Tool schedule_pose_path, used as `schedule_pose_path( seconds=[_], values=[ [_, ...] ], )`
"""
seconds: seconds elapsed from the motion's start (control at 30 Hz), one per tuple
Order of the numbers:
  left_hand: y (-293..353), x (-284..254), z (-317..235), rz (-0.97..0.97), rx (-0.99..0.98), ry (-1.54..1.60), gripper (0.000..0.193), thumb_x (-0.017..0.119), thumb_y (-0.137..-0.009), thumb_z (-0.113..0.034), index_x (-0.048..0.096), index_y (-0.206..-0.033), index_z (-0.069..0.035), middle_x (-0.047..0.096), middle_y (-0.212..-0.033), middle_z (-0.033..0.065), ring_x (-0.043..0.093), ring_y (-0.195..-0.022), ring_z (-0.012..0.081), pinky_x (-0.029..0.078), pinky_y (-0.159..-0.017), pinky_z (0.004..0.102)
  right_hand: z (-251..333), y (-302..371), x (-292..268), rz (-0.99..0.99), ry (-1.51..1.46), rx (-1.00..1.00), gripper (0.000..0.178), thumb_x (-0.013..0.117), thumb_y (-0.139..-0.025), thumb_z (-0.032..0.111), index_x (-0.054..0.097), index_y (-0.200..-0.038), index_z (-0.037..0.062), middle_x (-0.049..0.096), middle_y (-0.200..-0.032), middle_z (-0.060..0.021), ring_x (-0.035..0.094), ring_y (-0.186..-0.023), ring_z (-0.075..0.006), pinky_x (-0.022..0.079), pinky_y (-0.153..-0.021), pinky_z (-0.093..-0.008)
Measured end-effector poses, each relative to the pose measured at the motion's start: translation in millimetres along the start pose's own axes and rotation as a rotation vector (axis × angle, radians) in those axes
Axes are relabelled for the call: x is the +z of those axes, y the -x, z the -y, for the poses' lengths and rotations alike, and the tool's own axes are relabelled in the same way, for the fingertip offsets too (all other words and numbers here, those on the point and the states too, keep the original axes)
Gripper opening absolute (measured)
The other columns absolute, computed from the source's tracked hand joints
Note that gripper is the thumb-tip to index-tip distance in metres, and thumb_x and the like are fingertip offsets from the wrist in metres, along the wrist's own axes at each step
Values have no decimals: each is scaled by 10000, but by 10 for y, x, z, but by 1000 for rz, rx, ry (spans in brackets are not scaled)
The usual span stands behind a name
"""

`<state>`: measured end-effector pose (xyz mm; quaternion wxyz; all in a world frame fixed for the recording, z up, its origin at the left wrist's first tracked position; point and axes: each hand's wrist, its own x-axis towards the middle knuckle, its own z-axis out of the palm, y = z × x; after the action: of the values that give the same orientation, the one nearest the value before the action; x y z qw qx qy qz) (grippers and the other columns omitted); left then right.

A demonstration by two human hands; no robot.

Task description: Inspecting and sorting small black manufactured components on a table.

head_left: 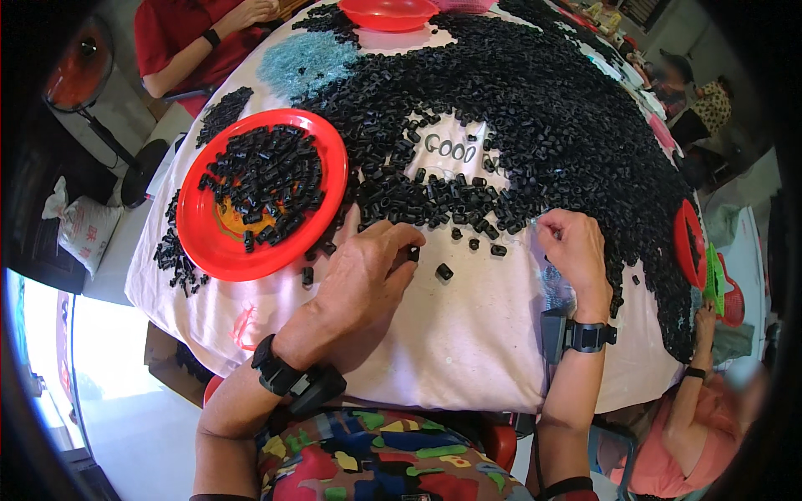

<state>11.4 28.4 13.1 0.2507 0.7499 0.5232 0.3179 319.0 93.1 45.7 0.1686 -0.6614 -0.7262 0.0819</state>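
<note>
My left hand [357, 271] is closed, with a small black tubular plastic part [413, 252] pinched at its fingertips. It hovers over the pale cloth near the red plate's right edge. My right hand [575, 248] is curled with its fingertips together; whatever they hold is too small to make out. Under its wrist lies a patch of clear bluish bits [555, 288]. A loose black part [444, 271] sits on the cloth between my hands. Just beyond them spreads a large heap of black parts [535, 108]. The round red plate [336, 159], left of my left hand, carries more such parts.
The table wears a pale pink cloth [468, 351]. A pile of clear bluish pieces [307, 63] and a red basin [388, 15] stand at the far side. People sit at the far left and right, beside red and green baskets [713, 275]. A fan [79, 71] is at left.
</note>
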Motion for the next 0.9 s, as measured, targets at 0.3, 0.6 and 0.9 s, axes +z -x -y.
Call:
schedule_pose_path(
  seconds=[0.3, 0.6, 0.9],
  values=[
    [60, -56, 39, 31, 35, -68, 255, 732, -867, -107, 709, -1106, -19, 650, -905, 99, 672, -765, 210, 500, -951, 388, -19, 15, 51, -36, -38, -96, 150, 721, -840, 143, 768, -961, 68, 753, -840, -123, 723, -728, -292, 558, -705, -386],
    [122, -76, 50, 15, -81, 187, 324, 768, -843, -76, 704, -1152, -1, 641, -901, 108, 655, -803, 220, 539, -772, 335, -54, 15, -29, -38, -38, -79, 136, 724, -827, 144, 763, -930, 66, 755, -828, -128, 733, -724, -291, 549, -681, -362],
    [124, -75, 44, -55, -23, 76, 307, 774, -829, -92, 728, -1123, -13, 625, -873, 110, 616, -784, 239, 505, -844, 376, 22, 119, -264, 212, 105, 83, 174, 787, -745, 188, 771, -794, 21, 736, -740, -137, 737, -690, -263, 550, -672, -348]
  ],
)
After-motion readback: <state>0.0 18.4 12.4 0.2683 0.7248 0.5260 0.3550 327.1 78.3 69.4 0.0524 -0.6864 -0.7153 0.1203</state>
